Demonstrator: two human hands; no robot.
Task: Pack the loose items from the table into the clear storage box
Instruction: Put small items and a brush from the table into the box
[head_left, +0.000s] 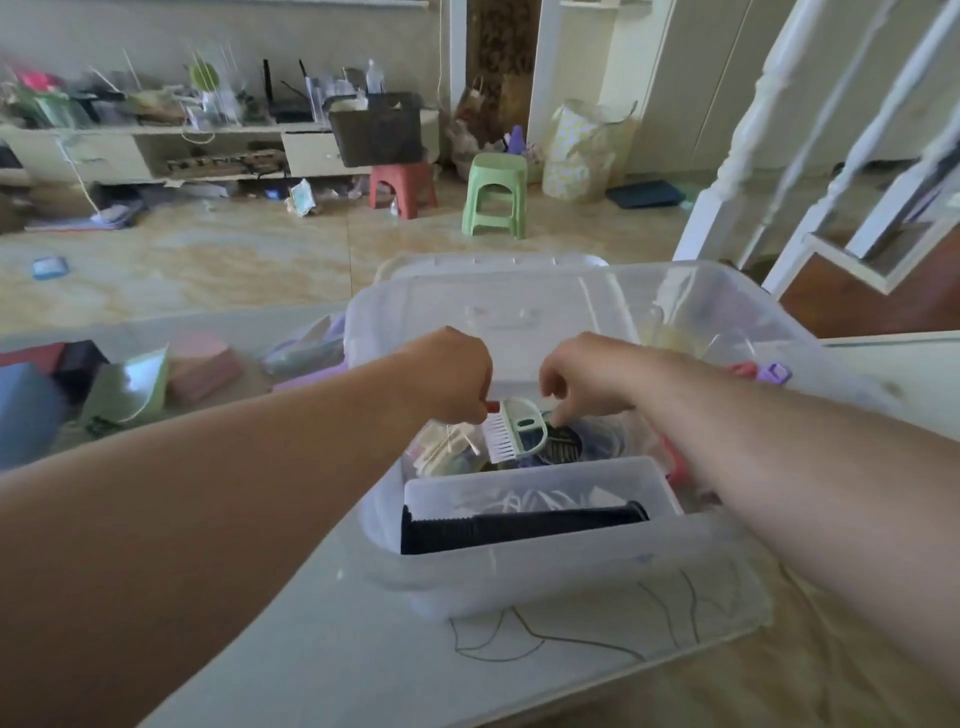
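The clear storage box (571, 582) stands on the table in front of me, open, with its lid (498, 306) leaning behind it. Both my hands reach into it from above. My left hand (452, 376) pinches the top of a small brush with white bristles (500, 436). My right hand (582, 376) pinches the rim of the mint-green mini dustpan (527, 431) that the brush sits in. Under them lie a dark round item and a clear bag of pale sticks (441, 447). A clear inner tray (540, 493) holds a black ribbed cylinder (519, 527).
Loose items lie on the table at left: a pink pad (200, 364), a green card (130, 389), a blue box (26, 410), a dark box (78, 364). A purple clip (774, 373) lies right of the box. Stools, a shelf unit and a stair railing stand beyond.
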